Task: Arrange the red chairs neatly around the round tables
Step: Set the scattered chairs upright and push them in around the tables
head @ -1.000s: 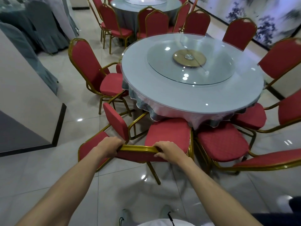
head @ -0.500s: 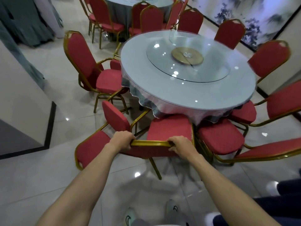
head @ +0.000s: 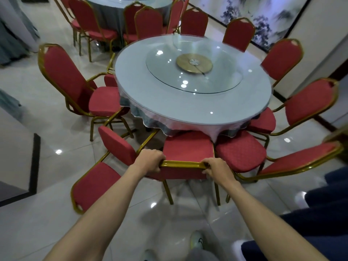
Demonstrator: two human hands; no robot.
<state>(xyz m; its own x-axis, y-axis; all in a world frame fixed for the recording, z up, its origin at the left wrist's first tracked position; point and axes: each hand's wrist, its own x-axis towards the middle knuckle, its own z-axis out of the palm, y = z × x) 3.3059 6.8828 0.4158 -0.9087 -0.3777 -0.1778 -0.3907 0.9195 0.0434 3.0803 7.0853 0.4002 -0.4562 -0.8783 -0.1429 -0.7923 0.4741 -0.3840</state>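
Left hand (head: 149,161) and right hand (head: 216,169) grip gold-framed red padded chair (head: 188,146) | we tuck it under round grey table (head: 169,102) | next: likely a square push

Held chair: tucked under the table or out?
Out: the held chair shows nearly its whole seat, front edge at the tablecloth hem.

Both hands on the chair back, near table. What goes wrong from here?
1. The held chair has its seat front at the tablecloth hem; pushing further may drag the cloth.
2. Its right side sits close beside the neighbouring chair; frames may snag.
3. The skewed chair on its left crowds it; legs may clash.
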